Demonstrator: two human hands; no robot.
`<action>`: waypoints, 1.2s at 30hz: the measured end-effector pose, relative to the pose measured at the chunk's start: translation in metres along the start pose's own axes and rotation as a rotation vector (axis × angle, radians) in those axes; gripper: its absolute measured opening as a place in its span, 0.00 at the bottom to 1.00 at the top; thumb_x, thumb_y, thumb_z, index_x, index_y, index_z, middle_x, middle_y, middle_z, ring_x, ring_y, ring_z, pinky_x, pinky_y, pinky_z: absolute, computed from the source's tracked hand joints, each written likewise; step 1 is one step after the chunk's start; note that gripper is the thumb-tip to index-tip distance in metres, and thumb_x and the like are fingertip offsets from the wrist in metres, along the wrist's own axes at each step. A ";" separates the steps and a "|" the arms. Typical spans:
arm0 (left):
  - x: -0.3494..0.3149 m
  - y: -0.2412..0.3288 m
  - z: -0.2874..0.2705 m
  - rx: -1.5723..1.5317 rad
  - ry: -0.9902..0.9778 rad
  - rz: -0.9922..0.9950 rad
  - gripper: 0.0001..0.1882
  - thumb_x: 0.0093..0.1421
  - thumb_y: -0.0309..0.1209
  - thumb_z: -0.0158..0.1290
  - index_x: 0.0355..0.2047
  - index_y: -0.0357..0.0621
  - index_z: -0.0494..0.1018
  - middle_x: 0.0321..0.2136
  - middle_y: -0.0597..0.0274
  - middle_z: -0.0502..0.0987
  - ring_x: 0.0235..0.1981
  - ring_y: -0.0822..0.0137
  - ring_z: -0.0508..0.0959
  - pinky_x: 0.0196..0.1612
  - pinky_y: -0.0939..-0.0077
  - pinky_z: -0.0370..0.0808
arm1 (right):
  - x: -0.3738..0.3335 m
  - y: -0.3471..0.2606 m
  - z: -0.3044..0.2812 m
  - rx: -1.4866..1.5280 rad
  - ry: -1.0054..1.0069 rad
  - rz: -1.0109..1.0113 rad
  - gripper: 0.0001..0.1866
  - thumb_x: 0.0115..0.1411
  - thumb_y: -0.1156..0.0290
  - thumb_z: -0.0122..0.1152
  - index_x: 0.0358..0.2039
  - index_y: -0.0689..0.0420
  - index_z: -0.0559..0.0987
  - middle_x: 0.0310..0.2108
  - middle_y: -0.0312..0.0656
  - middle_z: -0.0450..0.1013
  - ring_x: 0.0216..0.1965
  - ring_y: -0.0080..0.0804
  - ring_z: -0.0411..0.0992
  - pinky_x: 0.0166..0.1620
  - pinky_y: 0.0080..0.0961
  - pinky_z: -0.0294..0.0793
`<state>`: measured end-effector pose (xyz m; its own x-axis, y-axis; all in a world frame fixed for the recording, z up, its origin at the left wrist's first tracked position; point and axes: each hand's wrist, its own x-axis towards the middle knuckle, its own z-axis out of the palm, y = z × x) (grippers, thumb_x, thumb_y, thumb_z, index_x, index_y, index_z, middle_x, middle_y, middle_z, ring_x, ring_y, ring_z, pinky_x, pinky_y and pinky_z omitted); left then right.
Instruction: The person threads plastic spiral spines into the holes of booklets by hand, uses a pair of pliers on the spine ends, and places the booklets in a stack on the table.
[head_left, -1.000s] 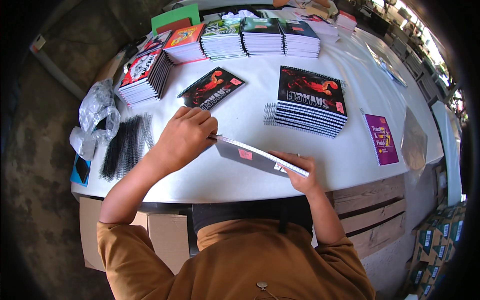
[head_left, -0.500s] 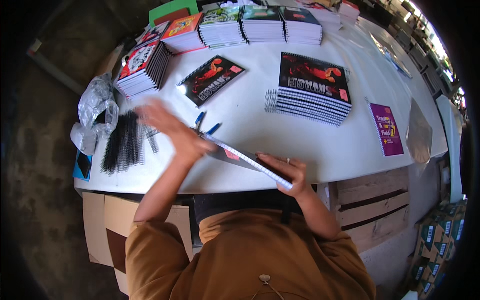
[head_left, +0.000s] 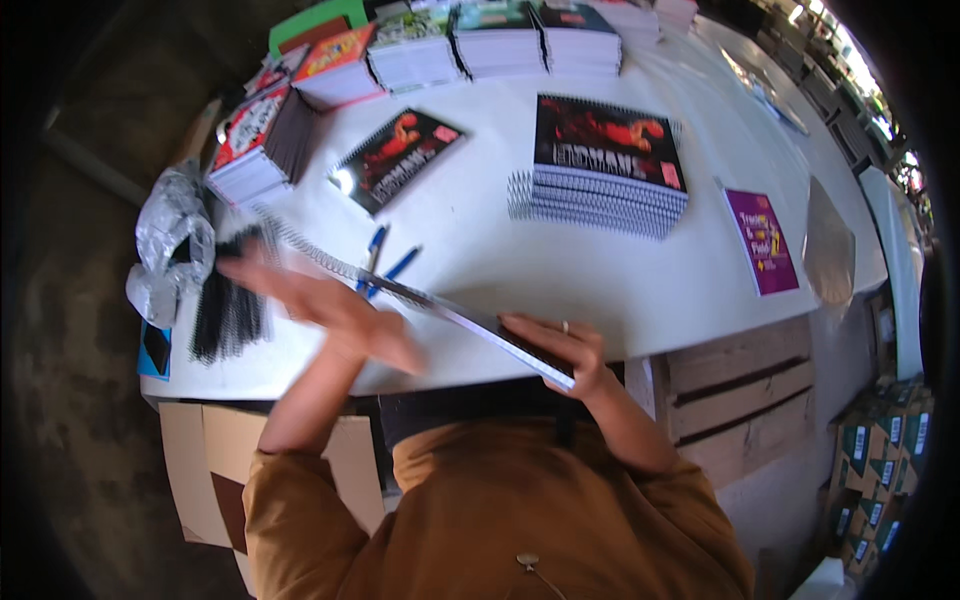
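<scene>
A thin notebook [head_left: 482,332] is tilted on edge over the near side of the table, with my right hand [head_left: 572,355] closed around its near right end. From its far left end a dark spiral binding coil [head_left: 315,250] sticks out toward the upper left. My left hand [head_left: 325,305], smeared by motion, is stretched flat with fingers extended, beside the coil; whether it touches the coil I cannot tell. Two blue pens [head_left: 385,262] lie just past the notebook. A heap of loose black coils [head_left: 228,310] lies left of my left hand.
A black-and-red notebook [head_left: 398,158] lies beyond the pens; a stack of matching ones [head_left: 610,165] stands right of it. More notebook stacks [head_left: 498,45] line the far edge. A purple notebook [head_left: 760,242] lies right, crumpled clear plastic [head_left: 172,235] left. The white table [head_left: 480,220] ends near my waist.
My left hand has moved left and down, off the notebook's end. The coil now shows stretching out from that end. The whole view has shifted slightly.
</scene>
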<state>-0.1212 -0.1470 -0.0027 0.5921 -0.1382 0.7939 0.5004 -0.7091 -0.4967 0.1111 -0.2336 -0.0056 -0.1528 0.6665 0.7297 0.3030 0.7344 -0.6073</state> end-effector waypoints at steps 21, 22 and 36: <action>0.002 0.051 0.008 -0.314 -0.070 -0.221 0.54 0.48 0.71 0.35 0.60 0.36 0.47 0.60 0.41 0.48 0.61 0.38 0.44 0.59 0.38 0.39 | 0.001 -0.010 0.021 -0.038 0.082 -0.004 0.22 0.46 0.80 0.61 0.45 0.59 0.74 0.42 0.45 0.73 0.41 0.39 0.74 0.44 0.30 0.73; 0.004 0.054 0.012 -0.374 -0.114 -0.290 0.54 0.47 0.71 0.36 0.60 0.36 0.47 0.59 0.42 0.50 0.61 0.38 0.44 0.59 0.39 0.39 | 0.001 -0.007 0.019 -0.043 0.084 -0.018 0.22 0.46 0.80 0.61 0.45 0.59 0.74 0.42 0.45 0.73 0.41 0.39 0.74 0.44 0.30 0.73; -0.018 0.029 0.003 0.024 -0.207 -0.074 0.52 0.51 0.67 0.38 0.54 0.24 0.51 0.56 0.29 0.46 0.54 0.25 0.53 0.52 0.38 0.54 | -0.004 -0.004 0.022 -0.007 0.045 0.004 0.23 0.45 0.83 0.57 0.45 0.58 0.74 0.43 0.43 0.73 0.42 0.39 0.73 0.44 0.30 0.73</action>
<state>-0.1153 -0.1629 -0.0319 0.6692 0.0604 0.7406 0.5606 -0.6952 -0.4499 0.0898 -0.2367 -0.0132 -0.1093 0.6632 0.7404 0.3098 0.7305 -0.6086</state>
